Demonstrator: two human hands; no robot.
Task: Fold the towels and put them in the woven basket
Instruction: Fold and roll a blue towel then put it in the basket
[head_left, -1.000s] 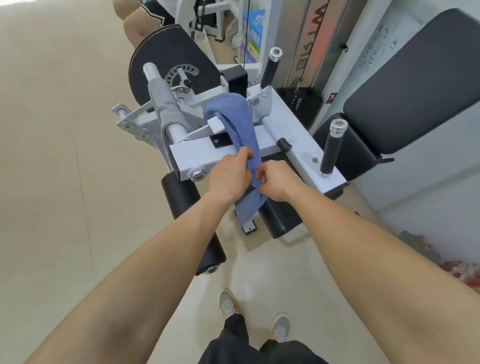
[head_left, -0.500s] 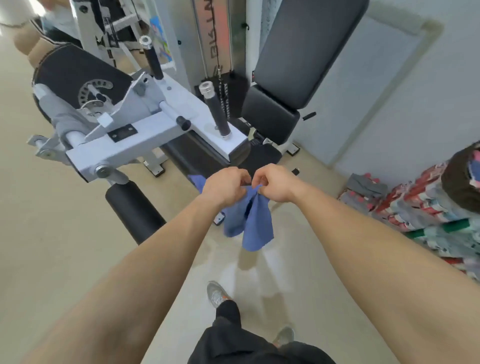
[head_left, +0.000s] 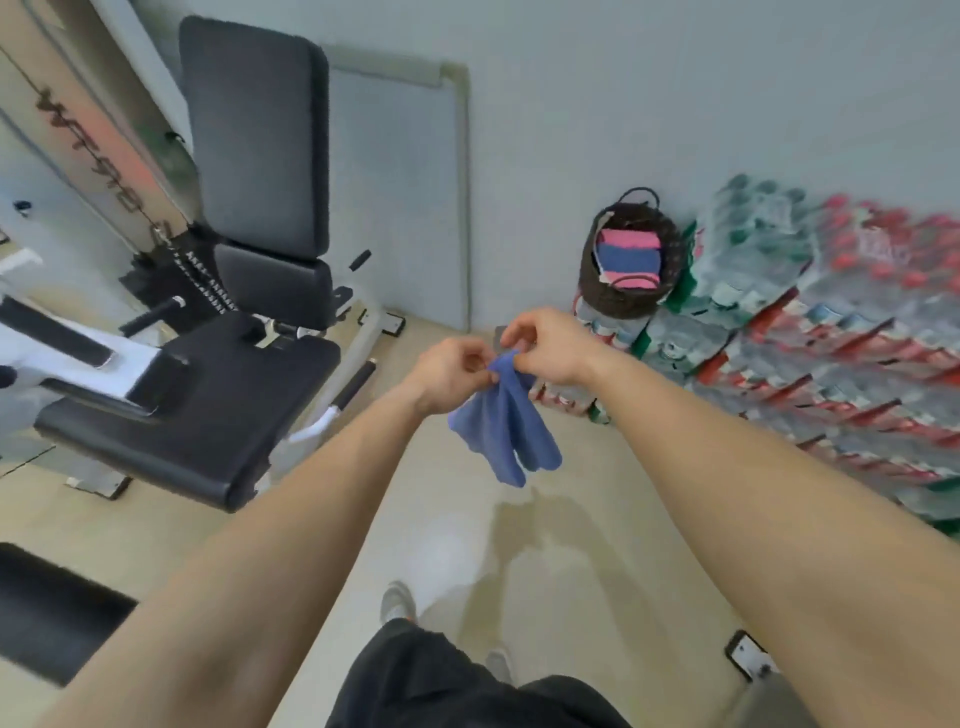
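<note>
A blue towel (head_left: 503, 431) hangs bunched in the air in front of me, above the floor. My left hand (head_left: 451, 370) and my right hand (head_left: 546, 344) both pinch its top edge, close together. The dark woven basket (head_left: 626, 299) stands beyond my hands on stacked packs by the wall. Folded pink and blue towels (head_left: 627, 257) lie inside the basket.
Shrink-wrapped packs of bottles (head_left: 810, 322) are piled along the right wall. A black padded gym bench and machine (head_left: 208, 384) fill the left side. Beige floor (head_left: 571, 571) lies between them, with my feet below.
The towel has come off the white machine and now hangs from both hands. My view has swung right, bringing the basket and bottle packs into sight.
</note>
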